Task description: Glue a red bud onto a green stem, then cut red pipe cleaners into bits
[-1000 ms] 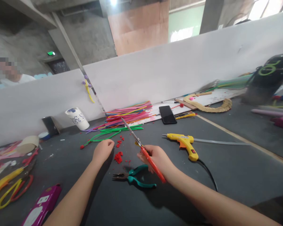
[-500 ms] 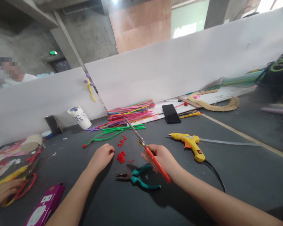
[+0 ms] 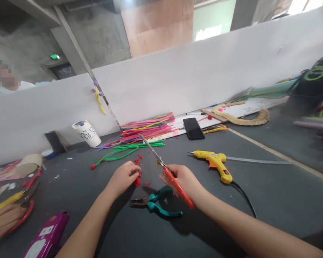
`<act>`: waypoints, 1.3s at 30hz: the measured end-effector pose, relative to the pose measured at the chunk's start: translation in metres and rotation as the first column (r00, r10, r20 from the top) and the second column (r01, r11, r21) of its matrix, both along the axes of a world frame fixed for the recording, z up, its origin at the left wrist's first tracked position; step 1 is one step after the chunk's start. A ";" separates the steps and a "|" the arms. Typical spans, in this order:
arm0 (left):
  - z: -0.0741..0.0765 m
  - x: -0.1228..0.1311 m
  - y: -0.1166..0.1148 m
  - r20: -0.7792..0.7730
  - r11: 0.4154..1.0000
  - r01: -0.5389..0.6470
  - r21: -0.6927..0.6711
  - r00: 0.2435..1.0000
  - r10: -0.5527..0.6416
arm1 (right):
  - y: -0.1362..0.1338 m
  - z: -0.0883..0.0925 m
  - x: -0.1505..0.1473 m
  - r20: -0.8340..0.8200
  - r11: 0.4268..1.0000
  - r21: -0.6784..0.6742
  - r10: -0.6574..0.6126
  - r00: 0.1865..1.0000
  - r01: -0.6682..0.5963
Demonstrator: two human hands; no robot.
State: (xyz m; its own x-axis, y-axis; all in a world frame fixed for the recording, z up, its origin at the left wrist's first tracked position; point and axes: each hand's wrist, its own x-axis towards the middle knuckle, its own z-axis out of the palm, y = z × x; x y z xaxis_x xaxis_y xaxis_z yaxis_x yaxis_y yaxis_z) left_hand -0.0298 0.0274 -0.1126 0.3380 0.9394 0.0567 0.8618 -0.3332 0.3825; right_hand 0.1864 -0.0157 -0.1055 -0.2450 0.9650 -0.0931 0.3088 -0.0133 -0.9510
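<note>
Scissors (image 3: 165, 168), steel, red-handled, clasped in right fingers (image 3: 164, 178); fuzzy red scraps (image 3: 137, 182) at curled left fingers (image 3: 135, 167), grip unclear, could be scattered if brushed.

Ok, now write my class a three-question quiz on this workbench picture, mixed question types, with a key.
1. Which tool is the right hand holding?
2. True or false: in the picture, the yellow glue gun lies to the left of the teal-handled pliers.
3. Which lies nearest the left hand? A) white cup; B) red scraps; C) yellow glue gun.

Key: 1. Red-handled scissors. 2. False; it lies to the right. 3. B.
</note>
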 end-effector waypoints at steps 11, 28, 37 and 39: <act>-0.004 0.001 -0.007 0.345 0.990 -0.096 -0.102 0.930 0.125 | 0.002 -0.003 0.000 0.019 1.000 -0.014 -0.010 1.000 0.010; 0.008 0.038 -0.051 0.759 0.739 0.271 -0.616 0.452 0.468 | -0.013 -0.004 -0.017 -0.060 0.993 0.084 0.087 0.994 -0.082; 0.010 0.036 -0.055 0.724 0.720 0.283 -0.634 0.544 0.424 | -0.012 0.002 -0.011 -0.116 0.987 -0.014 0.155 0.981 -0.157; 0.010 0.037 -0.057 0.720 0.724 0.275 -0.633 0.554 0.419 | -0.013 0.002 -0.011 -0.103 0.987 0.001 0.161 0.982 -0.161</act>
